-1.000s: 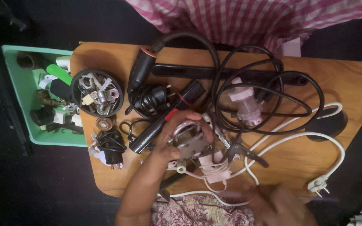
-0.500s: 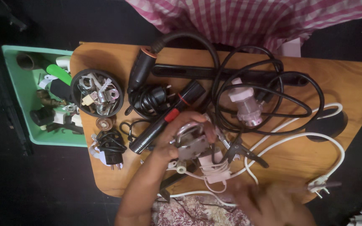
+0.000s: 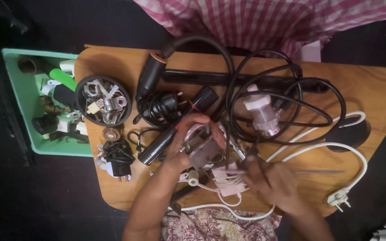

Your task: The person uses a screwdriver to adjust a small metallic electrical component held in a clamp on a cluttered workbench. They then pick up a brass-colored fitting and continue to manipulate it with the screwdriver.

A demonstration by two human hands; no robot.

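Head view, padlock gripped in left hand fingers

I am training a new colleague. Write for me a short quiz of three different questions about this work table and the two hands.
1. True or false: the left hand grips a metal padlock.
2. What lies inside the round black bowl?
A) small metal parts
B) coiled white cable
C) nothing visible
3. Fill in: the white cable ends in a ____ near the table's right front edge.

Key:
1. True. The right hand works beside it with a thin tool, too blurred to name.
2. A
3. plug
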